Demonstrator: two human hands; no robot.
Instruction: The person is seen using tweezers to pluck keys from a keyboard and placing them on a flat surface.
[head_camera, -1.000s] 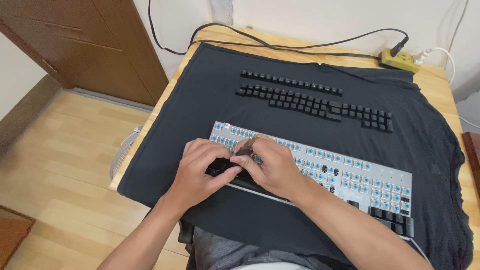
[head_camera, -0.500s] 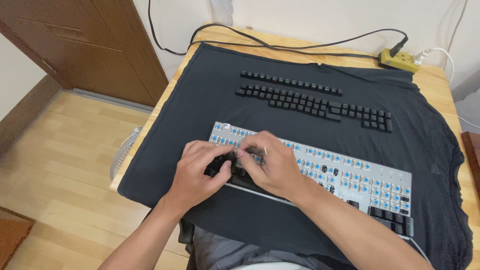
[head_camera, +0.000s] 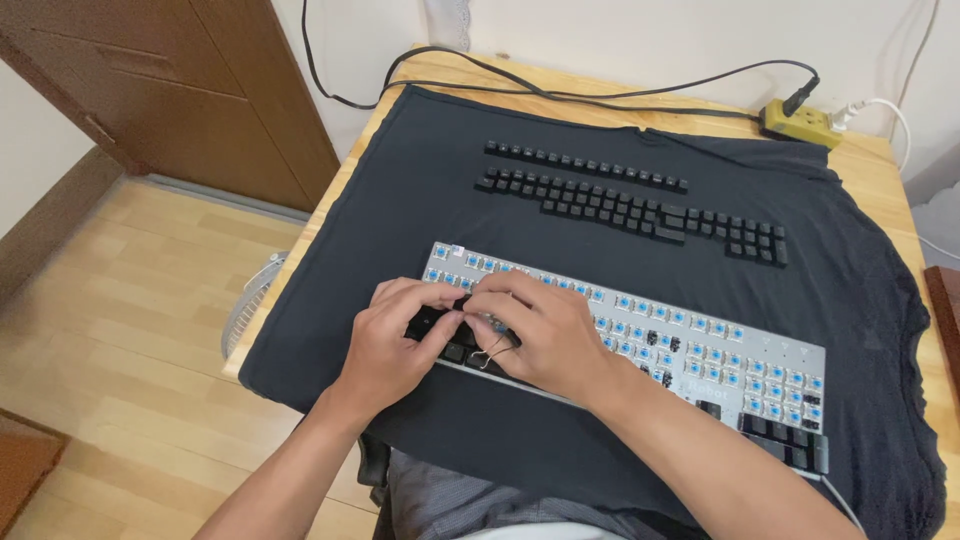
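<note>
A silver keyboard (head_camera: 700, 345) with blue switches lies on a black cloth (head_camera: 420, 190); most of its keycaps are off. My left hand (head_camera: 385, 345) rests curled on the black keycaps (head_camera: 452, 352) left at the keyboard's near-left end. Whether it grips one is hidden. My right hand (head_camera: 540, 335) lies beside it, fingertips touching the left hand's, shut on a wire keycap puller (head_camera: 485, 357) whose thin loop shows under the palm.
Rows of removed black keycaps (head_camera: 630, 205) lie on the cloth beyond the keyboard. A few black keys (head_camera: 785, 445) stay at the keyboard's near-right corner. A yellow power strip (head_camera: 800, 120) with cables sits at the wooden table's far edge. A wooden door stands left.
My right hand has lowered from a slightly raised pose onto the keyboard, and both hands' fingertips have closed together over the left-end keys.
</note>
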